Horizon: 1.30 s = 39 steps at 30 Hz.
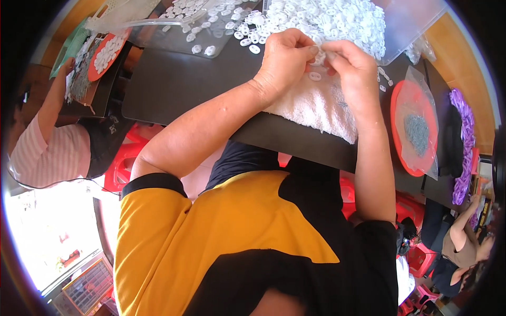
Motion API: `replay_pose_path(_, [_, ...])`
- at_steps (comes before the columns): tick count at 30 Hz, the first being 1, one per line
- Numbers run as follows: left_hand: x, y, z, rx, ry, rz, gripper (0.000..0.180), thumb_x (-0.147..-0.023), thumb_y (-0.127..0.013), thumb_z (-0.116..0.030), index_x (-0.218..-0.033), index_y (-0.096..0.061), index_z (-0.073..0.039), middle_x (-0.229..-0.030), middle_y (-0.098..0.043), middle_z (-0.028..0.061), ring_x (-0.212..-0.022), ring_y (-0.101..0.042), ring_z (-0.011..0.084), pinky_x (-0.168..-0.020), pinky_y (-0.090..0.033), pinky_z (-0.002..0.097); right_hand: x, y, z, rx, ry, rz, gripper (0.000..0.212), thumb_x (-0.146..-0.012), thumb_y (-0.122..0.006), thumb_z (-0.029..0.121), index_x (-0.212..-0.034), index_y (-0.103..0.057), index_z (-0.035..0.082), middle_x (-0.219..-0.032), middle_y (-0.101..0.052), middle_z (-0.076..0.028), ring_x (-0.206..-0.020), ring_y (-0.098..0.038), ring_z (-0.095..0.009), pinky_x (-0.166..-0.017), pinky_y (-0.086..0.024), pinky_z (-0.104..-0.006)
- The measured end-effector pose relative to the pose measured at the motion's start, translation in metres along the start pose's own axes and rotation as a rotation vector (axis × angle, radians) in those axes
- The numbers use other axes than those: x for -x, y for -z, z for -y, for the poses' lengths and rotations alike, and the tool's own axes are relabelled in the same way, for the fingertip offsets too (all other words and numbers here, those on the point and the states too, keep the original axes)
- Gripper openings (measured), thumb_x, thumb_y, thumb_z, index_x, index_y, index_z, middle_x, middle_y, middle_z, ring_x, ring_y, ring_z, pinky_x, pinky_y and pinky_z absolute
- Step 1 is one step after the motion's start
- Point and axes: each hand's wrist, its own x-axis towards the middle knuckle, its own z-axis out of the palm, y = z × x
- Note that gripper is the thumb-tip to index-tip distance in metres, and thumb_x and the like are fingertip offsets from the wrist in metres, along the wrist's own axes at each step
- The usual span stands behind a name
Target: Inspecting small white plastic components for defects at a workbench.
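Here, at the far left of the frame, a co-worker in a pink striped top [45, 152] reaches up toward an orange dish [108, 52] holding white rings. Right of that, a clear tray [211, 31] with scattered rings lies along the top edge of the dark worktop [174, 84]. In the upper middle, the left hand [284, 58] is curled, its fingertips pinched together with those of the right hand [353, 68] over a small white ring piece [319, 55]; how each finger grips it cannot be told. Both hands rest over a white towel [316, 108] at the worktop's near edge, with a loose ring [314, 76] lying on it just below them. Behind the hands sits a big heap of white rings [327, 18]. Farther right, an orange plate [408, 129] under clear plastic holds small grey parts [419, 131]. At the right rim, a purple pile [464, 142] runs beside another person [464, 247].
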Motion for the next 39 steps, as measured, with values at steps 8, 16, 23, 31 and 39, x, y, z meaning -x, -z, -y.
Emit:
replay_pose_path(8, [-0.011,0.008,0.005,0.137,0.034,-0.028,0.010,-0.087,-0.065,-0.007,-0.091,-0.063,0.002,-0.074,-0.064,0.0056,-0.055,-0.055,0.0080,-0.042,-0.038,0.0220,0.012,0.004,0.022,0.657,0.279,0.153,0.006,-0.079,-0.060,0.007,-0.082,-0.065,0.006,-0.082,-0.068,-0.011,-0.076,-0.064,-0.031,-0.066,-0.049,-0.0405])
replay_pose_path(16, [-0.009,0.011,-0.002,0.218,0.105,-0.019,0.010,-0.087,-0.064,-0.006,-0.090,-0.062,0.003,-0.073,-0.064,0.0068,-0.054,-0.056,0.0096,-0.042,-0.038,0.0224,0.016,0.004,0.029,0.805,0.288,0.251,0.007,-0.079,-0.064,0.009,-0.081,-0.061,0.003,-0.081,-0.064,-0.012,-0.076,-0.062,-0.034,-0.067,-0.047,-0.0425])
replay_pose_path(23, [-0.008,0.014,-0.005,0.304,0.010,-0.052,0.012,-0.085,-0.064,-0.005,-0.089,-0.062,0.005,-0.075,-0.064,0.0101,-0.060,-0.058,0.0147,-0.049,-0.043,0.0257,0.016,0.009,0.034,0.665,0.356,0.295,0.008,-0.077,-0.055,-0.003,-0.083,-0.058,0.002,-0.079,-0.060,-0.015,-0.070,-0.059,-0.034,-0.062,-0.045,-0.0395])
replay_pose_path(31, [-0.012,0.017,-0.004,0.355,-0.023,-0.076,0.011,-0.085,-0.065,-0.005,-0.085,-0.061,0.005,-0.070,-0.063,0.0084,-0.055,-0.058,0.0113,-0.043,-0.044,0.0240,0.009,0.000,0.024,0.574,0.441,0.177,0.015,-0.077,-0.056,-0.003,-0.088,-0.063,0.005,-0.087,-0.063,-0.010,-0.075,-0.062,-0.032,-0.065,-0.048,-0.0410])
replay_pose_path(39, [-0.011,0.020,-0.005,0.380,0.052,-0.088,0.009,-0.086,-0.062,-0.003,-0.086,-0.061,0.006,-0.069,-0.063,0.0093,-0.055,-0.059,0.0126,-0.045,-0.045,0.0253,0.010,0.007,0.027,0.693,0.290,0.081,0.006,-0.080,-0.061,0.004,-0.085,-0.064,0.006,-0.089,-0.066,-0.009,-0.074,-0.064,-0.031,-0.065,-0.049,-0.0383])
